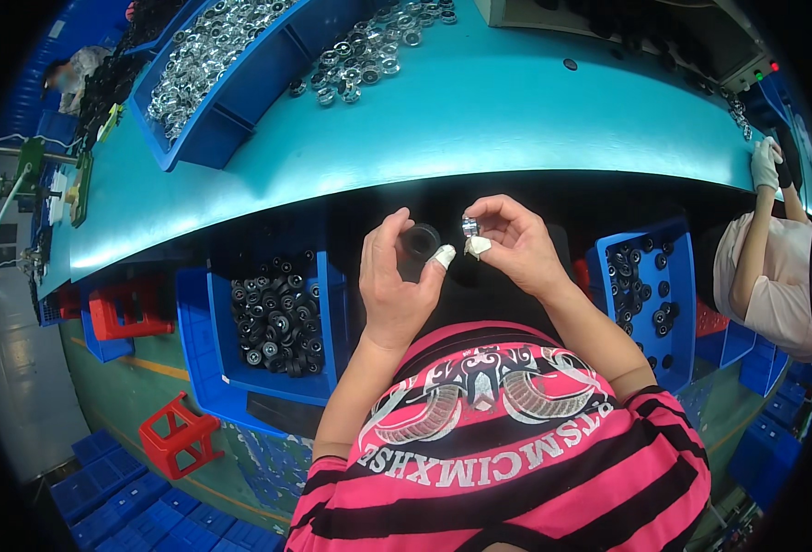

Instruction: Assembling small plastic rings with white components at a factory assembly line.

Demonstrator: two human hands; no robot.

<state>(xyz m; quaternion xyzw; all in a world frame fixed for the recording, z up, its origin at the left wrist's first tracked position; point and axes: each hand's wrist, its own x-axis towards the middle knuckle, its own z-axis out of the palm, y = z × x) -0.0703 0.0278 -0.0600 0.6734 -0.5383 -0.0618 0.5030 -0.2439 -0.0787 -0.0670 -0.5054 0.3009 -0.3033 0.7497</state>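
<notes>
Between the thumb and fingers of my left hand (pixel 395 281) is a black rubber ring (pixel 420 241), its round opening turned toward me. A small shiny silver wheel hub (pixel 469 226) is pinched in my right hand (pixel 521 244). The two parts are held close together but apart, just off the table's near edge and above my lap. White wrapping covers both thumb tips. Below and left of my left hand, a blue bin (pixel 332 322) holds many black wheels with silver centres (pixel 277 322).
A teal table (pixel 480 110) spans the front. On it stand a blue bin (pixel 231 115) of shiny hubs and a loose pile of hubs (pixel 360 60). Another blue bin (pixel 673 340) of wheels sits right. A gloved co-worker (pixel 765 248) is far right; red stools (pixel 179 435) stand left.
</notes>
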